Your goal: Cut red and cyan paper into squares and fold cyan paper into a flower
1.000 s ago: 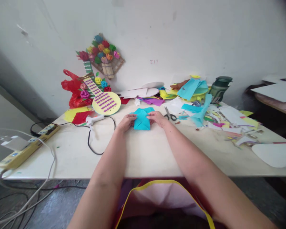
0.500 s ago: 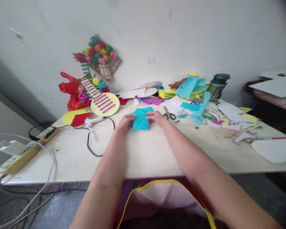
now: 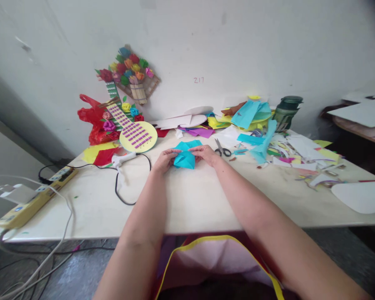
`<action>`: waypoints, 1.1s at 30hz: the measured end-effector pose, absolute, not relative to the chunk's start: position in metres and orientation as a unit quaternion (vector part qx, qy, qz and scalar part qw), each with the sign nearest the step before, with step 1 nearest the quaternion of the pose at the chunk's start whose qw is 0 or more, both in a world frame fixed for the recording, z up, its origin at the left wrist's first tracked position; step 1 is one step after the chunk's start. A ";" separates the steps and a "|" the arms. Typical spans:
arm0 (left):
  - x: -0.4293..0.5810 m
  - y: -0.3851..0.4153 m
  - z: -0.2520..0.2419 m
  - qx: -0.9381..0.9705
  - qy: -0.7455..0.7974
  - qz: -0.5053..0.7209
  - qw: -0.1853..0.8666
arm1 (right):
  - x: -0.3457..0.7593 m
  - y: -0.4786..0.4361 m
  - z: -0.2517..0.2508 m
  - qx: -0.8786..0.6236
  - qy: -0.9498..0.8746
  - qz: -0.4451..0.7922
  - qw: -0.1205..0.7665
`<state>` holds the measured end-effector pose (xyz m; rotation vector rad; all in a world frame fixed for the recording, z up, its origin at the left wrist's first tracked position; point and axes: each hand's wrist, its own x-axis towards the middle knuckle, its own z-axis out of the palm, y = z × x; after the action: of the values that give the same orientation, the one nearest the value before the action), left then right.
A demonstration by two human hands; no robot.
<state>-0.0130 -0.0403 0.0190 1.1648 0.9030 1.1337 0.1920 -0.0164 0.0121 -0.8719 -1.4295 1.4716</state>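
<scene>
A piece of blue crepe paper (image 3: 185,160) is stretched between my two hands, just above the table. My left hand (image 3: 166,160) pinches its left side, thumb on top. On the opposite side my right hand (image 3: 206,155) grips the edge the same way, with the other fingers behind the sheet. The paper bulges in the middle and its lower edge curves. Close to my right hand lie scissors (image 3: 222,149) with dark handles. A white hot glue gun (image 3: 123,158) rests left of my left hand, its black cord looping on the table.
A yellow power strip (image 3: 34,200) with cables runs along the table's left side. Paper flowers (image 3: 131,66) and a striped guitar-shaped piece (image 3: 138,136) stand at the back left. Paper scraps (image 3: 300,152) and a green bottle (image 3: 287,113) occupy the right.
The blue crepe paper was flatter with a straight lower edge; its middle now bulges and the edge is rounded. Both hands stay in nearly the same place.
</scene>
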 end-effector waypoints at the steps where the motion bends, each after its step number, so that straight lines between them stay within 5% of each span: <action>1: -0.013 -0.040 0.019 0.503 0.388 0.492 0.596 | 0.192 -0.017 0.012 -0.350 -0.574 0.594 0.441; 33: -0.005 -0.047 0.031 0.460 0.419 0.487 0.613 | 0.187 -0.017 0.011 -0.360 -0.595 0.541 0.472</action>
<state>-0.0052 -0.0466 0.0312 1.0605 0.9659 1.1233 0.1874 -0.0167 0.0111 -0.8817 -1.4574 1.3258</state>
